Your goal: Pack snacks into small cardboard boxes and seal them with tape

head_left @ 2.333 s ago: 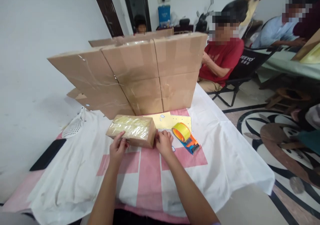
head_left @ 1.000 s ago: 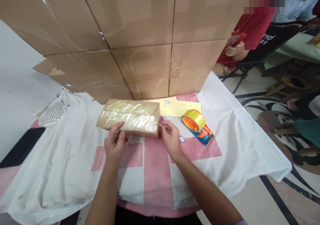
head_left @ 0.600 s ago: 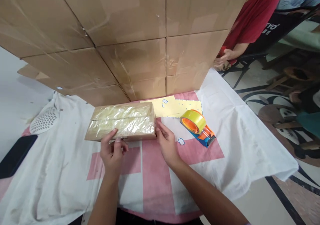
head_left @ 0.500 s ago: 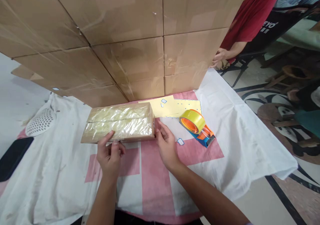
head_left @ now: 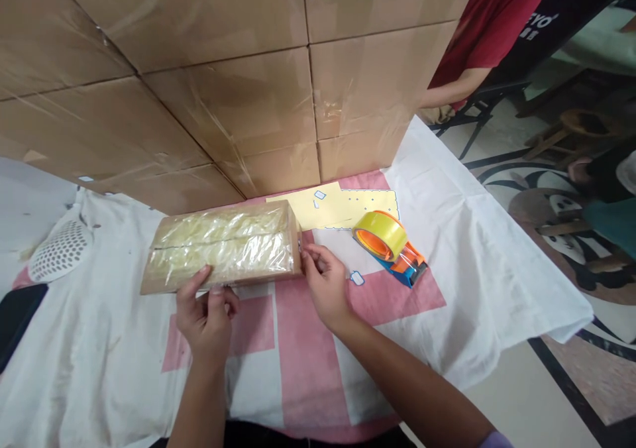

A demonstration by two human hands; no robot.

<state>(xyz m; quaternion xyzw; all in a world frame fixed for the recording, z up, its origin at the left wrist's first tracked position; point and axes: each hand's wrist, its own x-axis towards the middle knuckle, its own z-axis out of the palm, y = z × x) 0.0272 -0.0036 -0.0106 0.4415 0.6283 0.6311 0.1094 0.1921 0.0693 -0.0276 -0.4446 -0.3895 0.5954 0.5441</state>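
A long cardboard box (head_left: 223, 242), its top covered with shiny yellowish tape, lies on the cloth in front of me. My left hand (head_left: 206, 309) grips its near long side, with one finger on the top edge. At the box's right end is my right hand (head_left: 325, 279), its thumb and fingers pinched together against the end face. Whatever these fingertips hold is too small and hidden to make out. To the right lies an orange and blue tape dispenser (head_left: 412, 266) with a roll of yellow tape (head_left: 387, 229). A small blue-edged white sticker (head_left: 357, 278) rests near my right hand.
Stacked cardboard cartons (head_left: 238, 103) form a wall behind the box. Yellow sticker sheets (head_left: 348, 206) lie at its foot. On the left are a dark phone (head_left: 22, 322) and a white perforated object (head_left: 59, 252). A person in a red sleeve (head_left: 489, 30) is beyond the cartons.
My view has shifted slightly, so the box, cartons and left hand appear further left. Both hands keep the same places on the box, the right fingertips drawn a little closer together.
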